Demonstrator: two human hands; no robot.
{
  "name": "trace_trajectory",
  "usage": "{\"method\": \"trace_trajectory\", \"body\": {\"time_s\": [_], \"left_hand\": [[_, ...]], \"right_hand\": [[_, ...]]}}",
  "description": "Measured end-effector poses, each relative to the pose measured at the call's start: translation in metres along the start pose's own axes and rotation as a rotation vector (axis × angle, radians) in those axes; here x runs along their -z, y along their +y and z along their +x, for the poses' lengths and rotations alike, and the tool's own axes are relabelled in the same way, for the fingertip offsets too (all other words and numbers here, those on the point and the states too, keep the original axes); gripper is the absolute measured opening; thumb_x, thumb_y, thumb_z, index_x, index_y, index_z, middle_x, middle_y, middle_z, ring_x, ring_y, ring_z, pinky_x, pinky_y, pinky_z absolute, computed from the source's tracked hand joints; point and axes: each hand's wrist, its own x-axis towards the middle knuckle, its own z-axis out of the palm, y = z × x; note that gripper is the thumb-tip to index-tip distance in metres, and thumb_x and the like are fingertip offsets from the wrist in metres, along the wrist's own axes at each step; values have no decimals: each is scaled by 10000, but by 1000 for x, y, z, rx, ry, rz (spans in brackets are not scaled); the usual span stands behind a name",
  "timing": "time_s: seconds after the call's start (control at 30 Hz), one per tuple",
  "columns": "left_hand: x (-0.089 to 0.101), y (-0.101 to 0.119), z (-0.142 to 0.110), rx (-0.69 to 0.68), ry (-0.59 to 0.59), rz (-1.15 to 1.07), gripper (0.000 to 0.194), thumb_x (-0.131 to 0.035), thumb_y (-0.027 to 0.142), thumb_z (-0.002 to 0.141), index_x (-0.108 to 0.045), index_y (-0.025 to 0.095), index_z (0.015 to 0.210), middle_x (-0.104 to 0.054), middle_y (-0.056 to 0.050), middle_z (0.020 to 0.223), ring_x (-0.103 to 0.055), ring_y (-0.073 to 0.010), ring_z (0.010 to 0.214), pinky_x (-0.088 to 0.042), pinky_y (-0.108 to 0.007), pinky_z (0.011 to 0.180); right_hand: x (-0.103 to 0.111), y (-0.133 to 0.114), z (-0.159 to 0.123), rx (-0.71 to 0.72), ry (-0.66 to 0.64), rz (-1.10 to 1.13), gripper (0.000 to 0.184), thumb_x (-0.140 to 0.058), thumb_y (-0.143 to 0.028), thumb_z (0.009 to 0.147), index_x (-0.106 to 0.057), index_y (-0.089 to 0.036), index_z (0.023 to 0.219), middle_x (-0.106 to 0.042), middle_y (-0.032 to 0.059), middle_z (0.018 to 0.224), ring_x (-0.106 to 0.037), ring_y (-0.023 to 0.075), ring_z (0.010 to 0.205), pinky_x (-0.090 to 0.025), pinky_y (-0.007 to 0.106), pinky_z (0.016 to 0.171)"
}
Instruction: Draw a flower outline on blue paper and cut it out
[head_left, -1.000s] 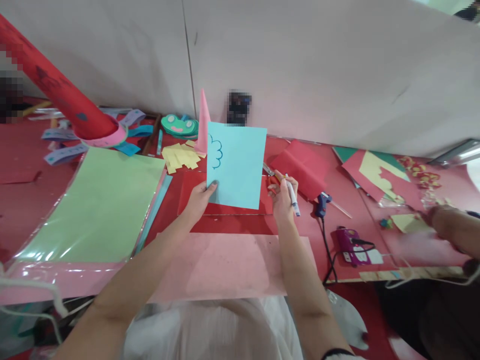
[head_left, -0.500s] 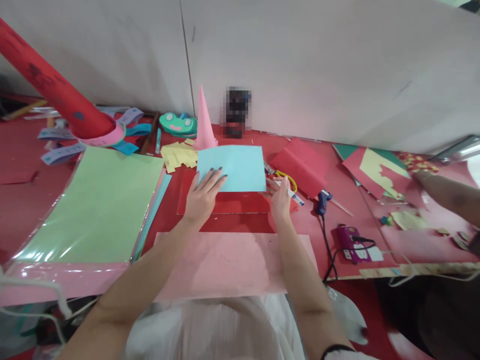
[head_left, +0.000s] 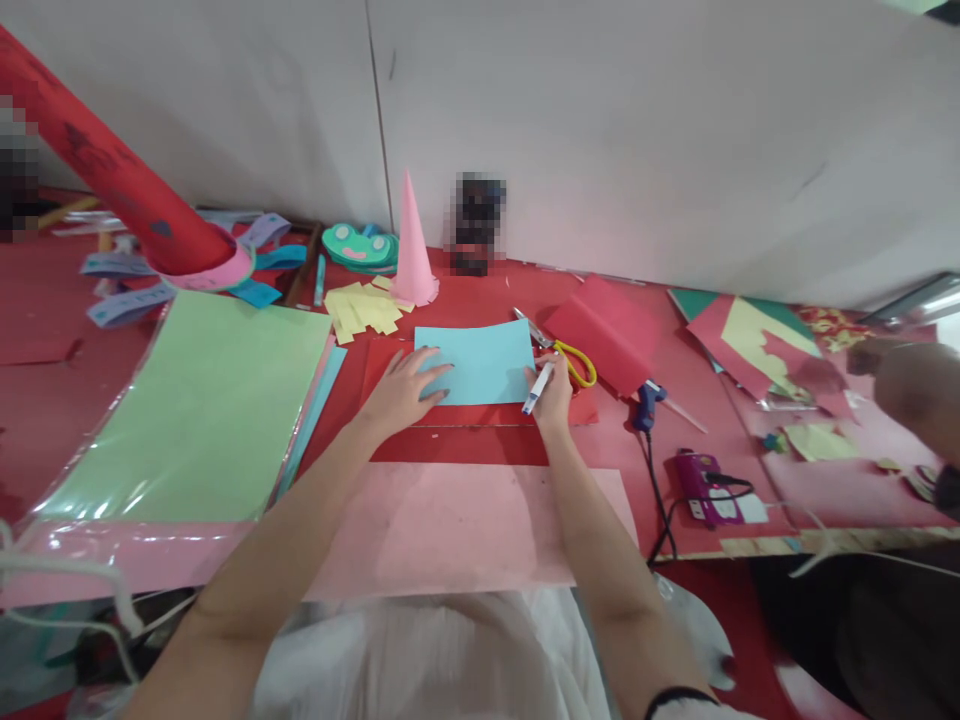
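A light blue paper sheet point(head_left: 484, 362) lies flat on a red sheet point(head_left: 465, 415) in the middle of the table. My left hand point(head_left: 401, 390) rests on the blue sheet's left edge with fingers spread flat. My right hand point(head_left: 551, 395) is at the sheet's right edge, fingers closed round a white marker point(head_left: 537, 389) that points down toward me. Yellow-handled scissors point(head_left: 562, 355) lie just beyond my right hand. A large pink sheet point(head_left: 465, 525) lies nearer to me.
A big green sheet point(head_left: 195, 410) lies left. A pink paper cone point(head_left: 412, 245), yellow scraps point(head_left: 364, 312) and a frog cut-out point(head_left: 360, 247) sit at the back. A red tube point(head_left: 105, 175) leans at far left. A glue gun point(head_left: 646, 402) and another person's hand point(head_left: 911, 385) are at the right.
The blue sheet, held upright a second ago, was laid flat and turned over on the red sheet. My left hand now presses it down and my right hand has brought the marker to its edge.
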Motion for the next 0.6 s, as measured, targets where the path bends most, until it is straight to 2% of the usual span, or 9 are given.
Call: {"method": "trace_trajectory", "body": {"time_s": [0.13,0.27,0.37,0.43,0.47,0.5,0.6], "left_hand": [[5,-20,-1,12,-106,-12,484,-485,468,941,-500,261,1379,-264,-83,1571,-233,-271,1447,-154,-525,1179],[9,-32,-3,-42,-169,-51,467,-456,500,947,-505,314,1372,-240,-32,1586,-222,-271,1451,-148,-517,1182],[8,-37,-3,-56,-151,-51,439,-433,491,957,-520,334,1357,-278,-17,1573,-260,-274,1437,-175,-525,1174],[6,-39,-3,-64,-133,-39,446,-442,488,953,-519,325,1361,-293,-34,1567,-257,-285,1437,-192,-532,1167],[5,-40,-3,-73,-128,-33,452,-448,486,952,-517,316,1365,-298,-47,1564,-256,-288,1437,-198,-532,1165],[4,-40,-3,-83,-128,-29,457,-452,485,951,-516,308,1368,-304,-60,1561,-259,-290,1437,-201,-533,1163],[4,-40,-2,-102,-126,-21,458,-476,483,942,-527,300,1360,-324,-78,1551,-272,-290,1432,-209,-540,1157]], "right_hand": [[1,1,-4,-10,12,-31,328,-646,-476,680,-485,-208,779,-455,-33,733,-508,111,694,-494,273,719],[6,-4,-5,74,26,-164,334,-653,-495,700,-510,-209,799,-514,-18,756,-543,133,704,-492,311,758],[12,-24,-9,237,113,-234,260,-619,-465,782,-582,-218,850,-597,26,836,-586,180,835,-470,362,868],[12,-43,-14,287,156,-189,262,-550,-466,852,-643,-230,920,-606,28,809,-594,183,844,-475,349,861],[9,-52,-18,280,94,-147,294,-513,-477,876,-667,-234,935,-594,13,742,-591,167,760,-489,327,799],[5,-60,-21,244,-34,-96,331,-483,-491,894,-688,-235,942,-576,-3,671,-574,148,671,-492,304,734],[-16,-71,-28,87,-519,61,452,-470,-566,881,-712,-207,752,-442,-52,437,-427,98,429,-440,259,554]]}}
